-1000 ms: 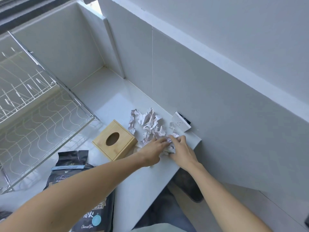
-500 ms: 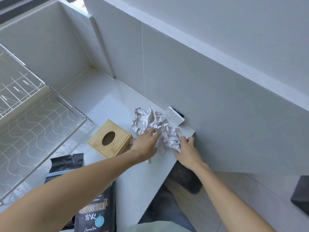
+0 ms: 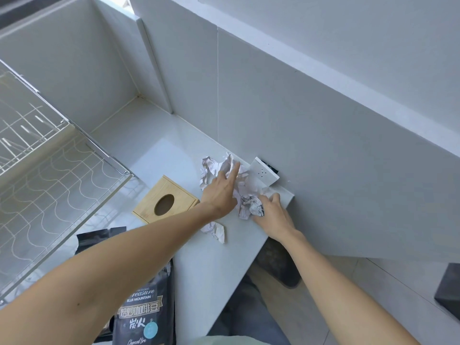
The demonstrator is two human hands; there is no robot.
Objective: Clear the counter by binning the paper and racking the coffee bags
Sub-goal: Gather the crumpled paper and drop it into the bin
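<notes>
Crumpled white paper (image 3: 242,185) lies in a heap on the white counter (image 3: 214,265) against the wall. My left hand (image 3: 221,190) rests flat on the heap with fingers spread, forefinger stretched toward the wall. My right hand (image 3: 272,215) grips a crumpled wad (image 3: 252,206) at the heap's near edge. A smaller scrap (image 3: 216,231) lies apart on the counter under my left forearm. Black coffee bags (image 3: 143,310) stand at the bottom left, partly hidden by my left arm. The wire rack (image 3: 47,170) fills the left side.
A wooden tissue box (image 3: 165,199) sits left of the paper. A white socket plate (image 3: 264,171) leans at the wall behind the heap. The counter ends just right of my right hand; below it are the floor, a dark slipper (image 3: 278,267) and a dark bin corner (image 3: 448,290).
My left hand slid farther over the heap toward the wall. My right hand closed around a wad at the near edge. A small scrap now lies apart under my left forearm.
</notes>
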